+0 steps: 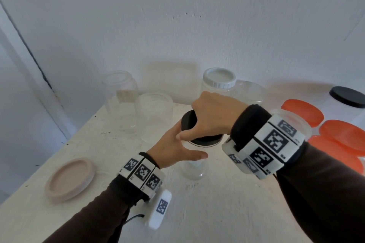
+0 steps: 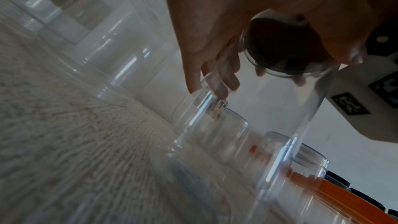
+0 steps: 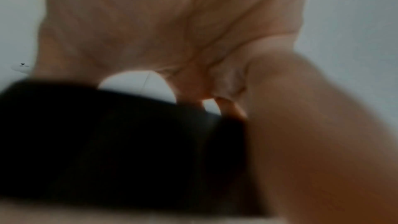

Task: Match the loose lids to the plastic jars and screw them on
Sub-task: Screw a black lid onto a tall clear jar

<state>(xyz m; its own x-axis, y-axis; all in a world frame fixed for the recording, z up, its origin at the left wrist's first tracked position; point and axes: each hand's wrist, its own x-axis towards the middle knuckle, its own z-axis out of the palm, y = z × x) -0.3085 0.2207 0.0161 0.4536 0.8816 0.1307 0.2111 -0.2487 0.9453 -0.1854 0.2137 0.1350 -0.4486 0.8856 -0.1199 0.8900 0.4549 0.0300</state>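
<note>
A clear plastic jar (image 1: 194,165) stands upright on the white table (image 1: 217,213) at the centre. A black lid (image 1: 205,141) sits on its mouth. My right hand (image 1: 209,116) covers the lid from above, fingers and thumb curled round its rim. My left hand (image 1: 177,150) wraps the jar just under the lid, thumb across the front. In the left wrist view the jar (image 2: 247,134) is seen from below, with the black lid (image 2: 286,47) at its top and the left fingers (image 2: 217,81) behind the wall. The right wrist view is blurred: the black lid (image 3: 120,142) fills it under the palm.
A beige lid (image 1: 70,179) lies at front left. Two clear jars (image 1: 120,98) (image 1: 155,116) without lids stand at back left, a white-lidded jar (image 1: 219,81) at back centre. Orange lids (image 1: 339,136) and a black-lidded jar (image 1: 347,100) stand on the right. A wall is close behind.
</note>
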